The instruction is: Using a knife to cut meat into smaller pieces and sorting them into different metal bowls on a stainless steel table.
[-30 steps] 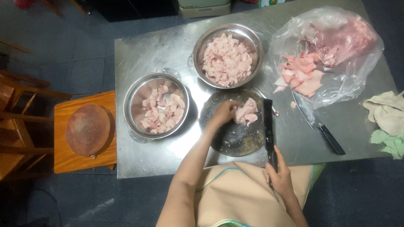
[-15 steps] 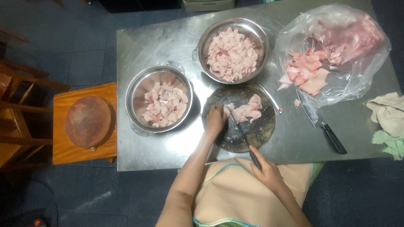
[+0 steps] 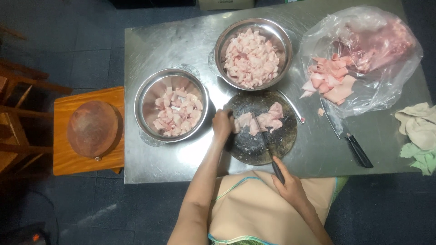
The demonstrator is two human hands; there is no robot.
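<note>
Lying on the dark round cutting board (image 3: 254,149), the pale meat (image 3: 259,121) is pinned at the board's left edge by the curled left hand (image 3: 222,127); a knife (image 3: 268,147) is gripped tight in the right hand (image 3: 288,186), just below the board.

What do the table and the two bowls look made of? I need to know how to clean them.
Table: likely stainless steel, brushed grey sheet with soft glare. Bowls: polished steel by the look, with bright mirror-like rims and walls.
</note>
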